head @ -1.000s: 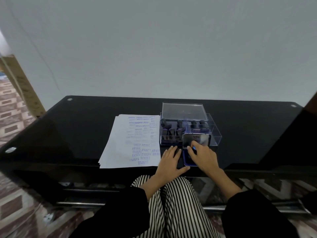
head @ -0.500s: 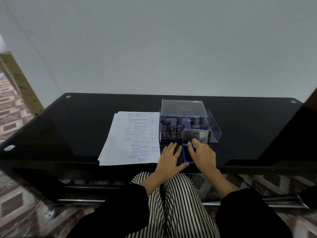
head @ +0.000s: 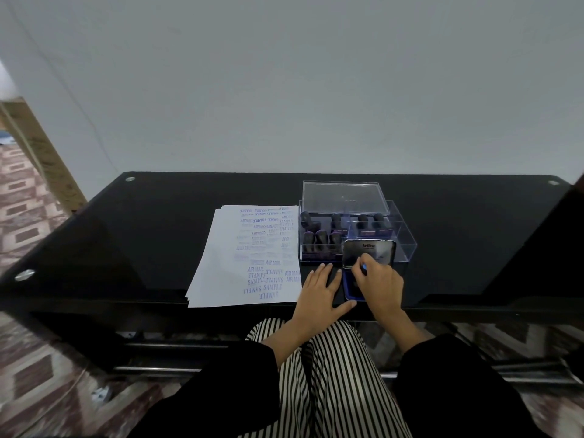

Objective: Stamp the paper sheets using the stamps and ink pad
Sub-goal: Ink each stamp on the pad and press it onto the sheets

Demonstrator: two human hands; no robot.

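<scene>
A stack of white paper sheets (head: 234,273) covered in blue stamp prints lies on the black glass table (head: 158,235). Right of it stands a clear plastic box (head: 407,245) with several dark stamps (head: 319,240) inside. In front of the box is the blue ink pad (head: 349,287), its dark lid (head: 371,248) standing open. My right hand (head: 380,284) is over the pad, fingers curled round a small stamp (head: 364,267) of which only a blue bit shows. My left hand (head: 316,295) rests flat on the table between paper and pad.
The box's clear lid (head: 343,196) lies behind the box. A pale wall rises behind the table. The table's near edge (head: 221,311) runs just below my hands, with my striped trousers under it. Patterned floor shows on both sides.
Both hands stay in nearly the same place. My right hand's fingers have shifted slightly over the ink pad; the camera has tilted a little.
</scene>
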